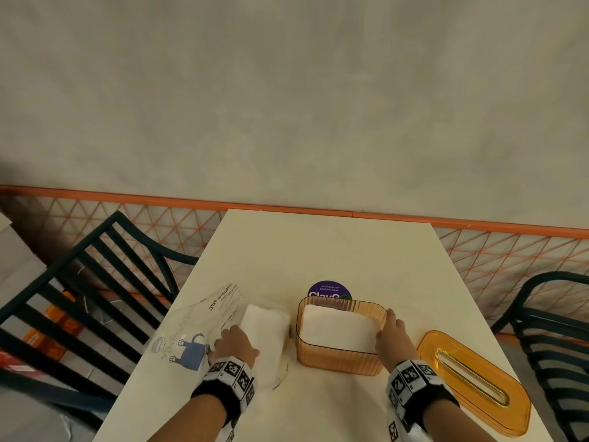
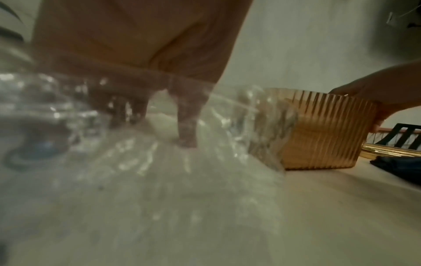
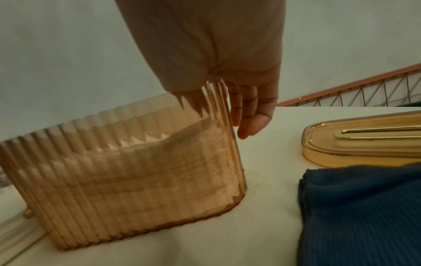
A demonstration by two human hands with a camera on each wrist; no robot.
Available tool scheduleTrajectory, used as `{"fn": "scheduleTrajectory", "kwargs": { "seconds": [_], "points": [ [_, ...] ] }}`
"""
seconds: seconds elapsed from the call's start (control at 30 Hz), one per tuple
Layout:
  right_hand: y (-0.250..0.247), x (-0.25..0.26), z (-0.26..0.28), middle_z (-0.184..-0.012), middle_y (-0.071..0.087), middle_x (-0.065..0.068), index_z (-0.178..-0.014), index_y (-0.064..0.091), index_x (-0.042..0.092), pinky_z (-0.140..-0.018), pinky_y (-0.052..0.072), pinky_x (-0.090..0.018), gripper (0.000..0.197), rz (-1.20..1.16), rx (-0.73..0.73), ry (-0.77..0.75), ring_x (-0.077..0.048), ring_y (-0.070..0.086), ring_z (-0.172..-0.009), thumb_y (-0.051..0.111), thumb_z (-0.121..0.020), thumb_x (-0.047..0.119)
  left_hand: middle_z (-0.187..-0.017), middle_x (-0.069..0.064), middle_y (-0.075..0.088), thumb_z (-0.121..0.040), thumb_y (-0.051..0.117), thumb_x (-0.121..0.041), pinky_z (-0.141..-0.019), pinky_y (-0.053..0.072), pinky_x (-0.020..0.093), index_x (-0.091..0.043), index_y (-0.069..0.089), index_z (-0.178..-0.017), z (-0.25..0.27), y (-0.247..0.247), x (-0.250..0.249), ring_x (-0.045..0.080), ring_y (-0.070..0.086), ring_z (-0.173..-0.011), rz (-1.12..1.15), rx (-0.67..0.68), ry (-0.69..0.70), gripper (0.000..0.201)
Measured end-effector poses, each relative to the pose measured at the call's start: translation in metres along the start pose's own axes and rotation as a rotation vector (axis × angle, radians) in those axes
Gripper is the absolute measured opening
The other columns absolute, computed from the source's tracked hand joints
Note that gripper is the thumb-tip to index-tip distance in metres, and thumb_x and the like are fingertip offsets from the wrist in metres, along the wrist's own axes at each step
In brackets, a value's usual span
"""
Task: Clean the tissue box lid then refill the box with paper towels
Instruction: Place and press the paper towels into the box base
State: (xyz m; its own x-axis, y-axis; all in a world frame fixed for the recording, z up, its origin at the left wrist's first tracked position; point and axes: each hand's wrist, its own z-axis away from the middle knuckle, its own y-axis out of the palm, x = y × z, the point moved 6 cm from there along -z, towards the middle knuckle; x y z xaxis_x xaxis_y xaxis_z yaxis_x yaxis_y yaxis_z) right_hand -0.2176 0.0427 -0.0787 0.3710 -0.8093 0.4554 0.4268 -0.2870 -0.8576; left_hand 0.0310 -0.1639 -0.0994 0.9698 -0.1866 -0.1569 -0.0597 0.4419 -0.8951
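The amber ribbed tissue box (image 1: 340,357) stands lidless at the table's middle with white paper towels (image 1: 338,330) inside it. My right hand (image 1: 391,334) grips its right end wall, thumb inside and fingers (image 3: 249,117) outside. The amber lid (image 1: 471,382), with a gold slot, lies flat to the right of the box. Left of the box, a stack of white paper towels (image 1: 266,327) sits in a clear plastic pack (image 1: 191,323). My left hand (image 1: 236,344) reaches into that pack, and its fingers (image 2: 187,133) hold the stack.
A blue cloth (image 3: 364,216) lies on the table near my right wrist, beside the lid (image 3: 364,142). A round purple sticker (image 1: 330,290) is behind the box. Dark slatted chairs stand at the left (image 1: 95,282) and right (image 1: 548,330) of the table.
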Motion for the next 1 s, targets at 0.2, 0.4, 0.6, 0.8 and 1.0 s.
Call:
{"fn": "scheduleTrajectory", "kwargs": {
  "seconds": [0.2, 0.4, 0.6, 0.8, 1.0],
  "points": [
    [0.0, 0.0, 0.002, -0.136, 0.042, -0.015, -0.145, 0.013, 0.013, -0.093, 0.05, -0.042, 0.054, 0.016, -0.013, 0.0, -0.032, 0.054, -0.115, 0.037, -0.097, 0.016, -0.143, 0.004, 0.036, -0.087, 0.061, -0.036, -0.106, 0.035, 0.043, -0.013, 0.025, -0.138, 0.008, -0.004, -0.004, 0.024, 0.037, -0.133, 0.016, -0.076, -0.022, 0.067],
    [-0.001, 0.001, 0.003, -0.134, 0.044, -0.014, -0.144, 0.014, 0.014, -0.093, 0.051, -0.04, 0.053, 0.02, -0.023, -0.005, -0.03, 0.056, -0.114, 0.038, -0.097, 0.016, -0.145, 0.007, 0.037, -0.088, 0.057, -0.037, -0.107, 0.032, 0.045, -0.01, 0.02, -0.142, 0.007, -0.007, -0.007, 0.025, 0.037, -0.134, 0.082, -0.05, 0.02, 0.071],
    [-0.002, 0.003, 0.003, -0.132, 0.047, -0.014, -0.144, 0.016, 0.014, -0.094, 0.05, -0.04, 0.053, 0.039, -0.025, -0.009, -0.029, 0.055, -0.114, 0.039, -0.096, 0.018, -0.14, 0.011, 0.048, -0.092, 0.051, -0.034, -0.105, 0.038, 0.032, -0.005, 0.044, -0.134, 0.0, -0.013, -0.007, 0.028, 0.046, -0.129, 0.225, 0.06, 0.14, 0.052],
    [-0.003, 0.003, 0.004, -0.134, 0.046, -0.013, -0.144, 0.016, 0.013, -0.097, 0.047, -0.04, 0.053, 0.071, -0.012, -0.027, -0.029, 0.05, -0.12, 0.039, -0.097, 0.018, -0.129, 0.015, 0.052, -0.092, 0.051, -0.022, -0.102, 0.038, 0.029, -0.014, 0.055, -0.109, 0.013, -0.041, -0.012, 0.026, 0.05, -0.118, 0.329, 0.083, 0.246, 0.019],
    [-0.04, 0.02, 0.007, -0.139, 0.037, -0.014, -0.143, 0.024, 0.009, -0.103, 0.039, -0.041, 0.055, 0.107, -0.071, -0.085, -0.032, 0.038, -0.127, 0.042, -0.097, 0.033, -0.129, 0.008, 0.057, -0.093, 0.053, -0.012, -0.092, 0.043, 0.028, -0.012, 0.043, -0.135, 0.031, -0.09, -0.008, 0.02, 0.056, -0.104, 0.716, 0.105, 0.367, 0.044]
  ]
}}
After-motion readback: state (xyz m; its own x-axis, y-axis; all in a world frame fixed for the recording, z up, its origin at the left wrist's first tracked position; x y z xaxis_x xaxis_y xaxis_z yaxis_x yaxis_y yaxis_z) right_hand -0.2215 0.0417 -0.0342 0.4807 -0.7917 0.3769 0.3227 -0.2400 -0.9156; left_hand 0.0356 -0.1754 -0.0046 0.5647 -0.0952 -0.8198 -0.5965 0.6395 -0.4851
